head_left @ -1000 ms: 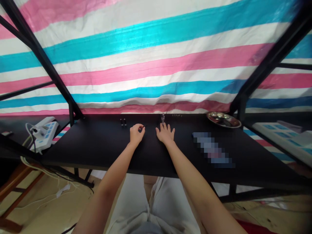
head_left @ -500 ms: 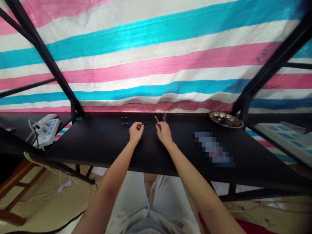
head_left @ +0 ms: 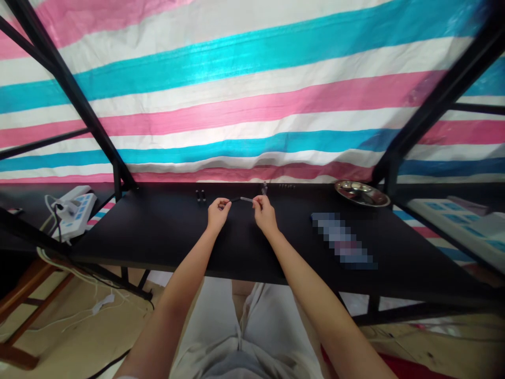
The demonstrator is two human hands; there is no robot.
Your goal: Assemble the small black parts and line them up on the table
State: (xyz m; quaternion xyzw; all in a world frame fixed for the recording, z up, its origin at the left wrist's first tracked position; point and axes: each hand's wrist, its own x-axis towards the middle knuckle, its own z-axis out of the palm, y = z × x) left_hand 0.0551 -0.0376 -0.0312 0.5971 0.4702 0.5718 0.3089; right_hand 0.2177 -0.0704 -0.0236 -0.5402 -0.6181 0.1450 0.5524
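Pinched in the fingers of my left hand (head_left: 218, 212) is a thin black stick-like piece (head_left: 235, 199), pointing right. My right hand (head_left: 264, 212) grips a slim clear or grey tube (head_left: 246, 199), pointing left. The tips of the two pieces meet or nearly meet between my hands, above the black table (head_left: 165, 231). Whether one has entered the other is too small to tell. Just behind my right hand stands a small cluster of clear pieces (head_left: 264, 187). Left of my left hand are two short black pieces with pale ends (head_left: 201, 196).
Several tiny pieces (head_left: 286, 186) lie in a row along the back edge. A round metal dish (head_left: 363, 193) sits at the back right, and a blurred-out flat packet (head_left: 343, 241) lies in front of it. White power strips (head_left: 79, 215) are at the left beyond the frame post.
The tube in my right hand has swung down from pointing up and left to nearly level. Its tip now meets or nearly meets the black piece in my left hand.
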